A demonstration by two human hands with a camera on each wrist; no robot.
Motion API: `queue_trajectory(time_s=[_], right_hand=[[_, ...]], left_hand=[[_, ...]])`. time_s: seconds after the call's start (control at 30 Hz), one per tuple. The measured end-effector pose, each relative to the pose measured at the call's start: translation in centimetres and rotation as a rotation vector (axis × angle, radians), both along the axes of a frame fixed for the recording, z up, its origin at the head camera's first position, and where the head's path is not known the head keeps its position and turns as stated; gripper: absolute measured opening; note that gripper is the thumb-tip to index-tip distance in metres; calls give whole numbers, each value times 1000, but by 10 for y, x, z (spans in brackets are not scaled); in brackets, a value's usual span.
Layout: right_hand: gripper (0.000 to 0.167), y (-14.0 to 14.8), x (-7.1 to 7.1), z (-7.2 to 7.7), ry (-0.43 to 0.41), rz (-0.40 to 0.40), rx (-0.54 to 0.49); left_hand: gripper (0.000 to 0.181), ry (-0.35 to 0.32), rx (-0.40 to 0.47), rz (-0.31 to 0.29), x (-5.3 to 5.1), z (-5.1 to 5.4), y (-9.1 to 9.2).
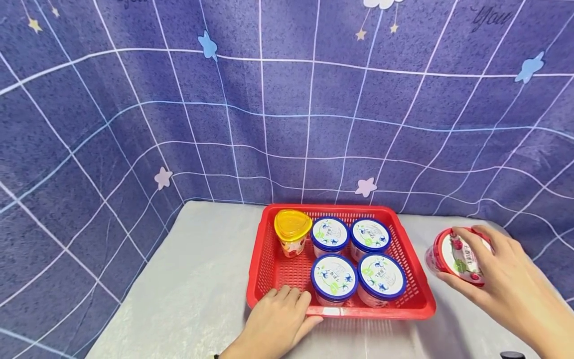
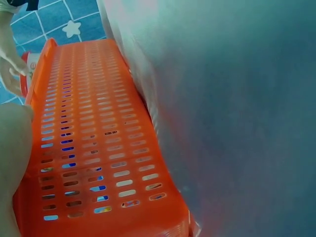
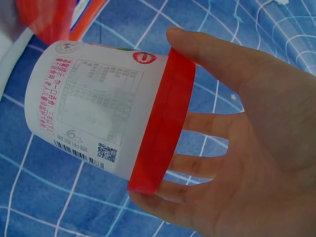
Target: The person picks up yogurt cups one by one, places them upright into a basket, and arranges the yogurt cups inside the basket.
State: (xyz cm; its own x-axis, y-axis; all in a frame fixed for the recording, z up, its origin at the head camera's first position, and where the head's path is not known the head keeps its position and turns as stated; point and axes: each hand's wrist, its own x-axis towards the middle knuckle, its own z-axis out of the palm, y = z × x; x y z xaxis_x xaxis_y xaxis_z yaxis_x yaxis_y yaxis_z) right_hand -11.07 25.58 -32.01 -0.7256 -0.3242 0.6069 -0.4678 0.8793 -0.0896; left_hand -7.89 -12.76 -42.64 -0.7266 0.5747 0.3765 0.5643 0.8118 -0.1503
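My right hand (image 1: 506, 269) grips a cup with a red lid (image 1: 462, 257) by the lid's edge, off to the right of a red plastic basket (image 1: 287, 279). The right wrist view shows that cup's white printed side (image 3: 94, 108) tilted, with fingers and thumb around the red rim. My left hand (image 1: 278, 319) curls over the basket's front rim, fingers inside and thumb along the rim. Inside the basket stand several cups with blue-rimmed white lids (image 1: 334, 276) on the right. A cup with a yellow lid (image 1: 293, 227) stands at the back left.
The basket rests on a table with a pale cover (image 1: 179, 279). A blue curtain with a grid and stars (image 1: 287, 124) hangs behind and at the sides. A small dark object (image 1: 512, 355) shows at the bottom right edge.
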Motion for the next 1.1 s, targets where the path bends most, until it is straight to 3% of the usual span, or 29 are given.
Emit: queue_trajectory(time_s=[0.43,0.63,0.83,0.97,1.1], right_hand=[[89,-35,-8,7,-36,74,42],[87,-49,-9,10,-65,137,58],[88,-63,-10,14,-82,211,70],[91,-75,-13,18,-105,239,102],[90,-88,-19,22,-124,265,138]], left_hand=[[43,-7,25,-24,-7,-2,-8],[44,85,66,-91,-6,-4,-9],[44,116,73,-129,-4,-1,-8],[40,152,86,-129,-2,2,-6],[35,141,96,-97,3,4,-2]])
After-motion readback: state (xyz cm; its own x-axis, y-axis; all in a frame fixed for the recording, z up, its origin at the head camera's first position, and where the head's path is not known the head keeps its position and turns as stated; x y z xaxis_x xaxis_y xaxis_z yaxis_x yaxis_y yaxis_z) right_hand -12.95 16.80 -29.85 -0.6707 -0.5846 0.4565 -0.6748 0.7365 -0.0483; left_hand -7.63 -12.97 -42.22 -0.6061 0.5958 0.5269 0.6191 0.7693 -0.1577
